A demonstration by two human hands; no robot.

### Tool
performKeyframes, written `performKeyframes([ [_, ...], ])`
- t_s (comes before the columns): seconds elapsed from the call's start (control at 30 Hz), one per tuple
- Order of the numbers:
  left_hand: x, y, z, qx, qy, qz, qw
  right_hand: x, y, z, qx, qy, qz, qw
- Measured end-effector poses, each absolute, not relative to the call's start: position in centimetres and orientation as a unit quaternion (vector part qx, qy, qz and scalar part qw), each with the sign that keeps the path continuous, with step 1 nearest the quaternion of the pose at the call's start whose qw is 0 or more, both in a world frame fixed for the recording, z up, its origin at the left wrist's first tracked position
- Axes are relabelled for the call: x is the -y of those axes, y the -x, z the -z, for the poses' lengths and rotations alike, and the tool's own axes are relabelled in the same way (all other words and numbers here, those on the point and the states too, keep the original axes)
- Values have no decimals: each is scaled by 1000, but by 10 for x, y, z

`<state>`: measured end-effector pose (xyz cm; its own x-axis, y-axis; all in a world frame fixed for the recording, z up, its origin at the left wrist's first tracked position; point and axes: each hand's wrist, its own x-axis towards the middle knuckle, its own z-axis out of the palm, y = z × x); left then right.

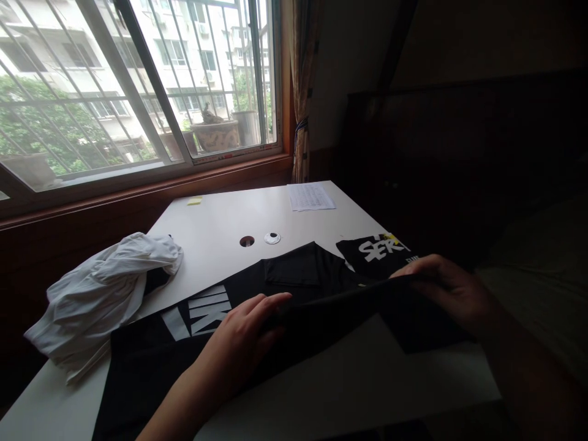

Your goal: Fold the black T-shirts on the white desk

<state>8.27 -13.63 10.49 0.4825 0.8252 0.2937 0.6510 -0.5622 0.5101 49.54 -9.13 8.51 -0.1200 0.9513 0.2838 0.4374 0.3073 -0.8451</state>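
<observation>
A black T-shirt point(294, 300) with large grey letters lies across the white table, partly folded over, its near edge lifted. My right hand point(448, 288) pinches the shirt's edge at the right, thumb and fingers closed on the cloth. Across the middle of the shirt reaches my left hand point(252, 324), its fingers bent around the fabric and the index finger fairly straight. Its fingertips are dark and partly hidden. Just behind my right hand is another folded black garment point(367, 254) with white lettering and a yellow patch.
A crumpled white garment point(101, 294) is heaped at the table's left edge. Printed papers point(312, 197) and a yellow sticky note point(195, 200) lie at the back of the white table point(220, 220). Nearer are a cable hole point(247, 241) and a round cover point(272, 238). A barred window point(138, 79) stands behind.
</observation>
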Motion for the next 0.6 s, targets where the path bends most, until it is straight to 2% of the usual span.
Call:
performKeyframes([
  [0.17,160,-42,-83,-466,-831,-221,208,86,-491,-88,674,492,-313,453],
  [0.37,180,8,-49,-474,-840,-189,181,88,-474,-102,640,480,-337,497],
  [0.6,188,48,-56,-507,-823,-177,184,84,-464,-108,607,520,-315,512],
])
